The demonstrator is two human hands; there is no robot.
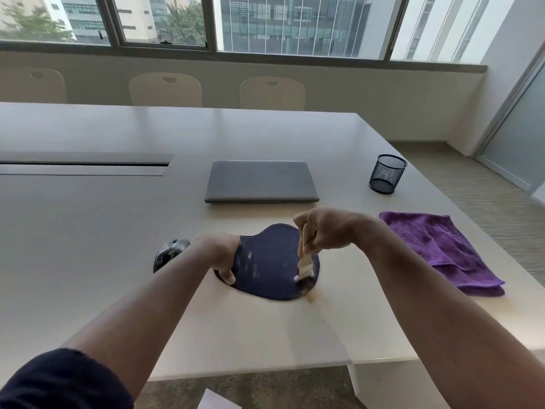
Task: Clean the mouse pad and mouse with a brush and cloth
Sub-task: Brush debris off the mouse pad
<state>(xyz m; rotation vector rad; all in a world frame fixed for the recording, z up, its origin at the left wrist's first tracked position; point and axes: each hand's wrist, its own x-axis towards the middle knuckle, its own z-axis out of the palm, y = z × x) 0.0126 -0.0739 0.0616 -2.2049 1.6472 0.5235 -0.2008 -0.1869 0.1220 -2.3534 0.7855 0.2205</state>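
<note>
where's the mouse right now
The mouse sits on the table, just left of the mouse pad, beside the left hand.

The bristles of the brush (pixel 304 271) are smeared by motion blur, so their contact with the mouse pad (pixel 271 261) cannot be told for certain. The brush handle is mostly hidden inside the right hand (pixel 324 230). The pad's left edge is covered by the left hand (pixel 222 255). The mouse (pixel 169 253) is partly hidden behind the left forearm. The tabletop (pixel 88 231) is cut off at the left edge.
</note>
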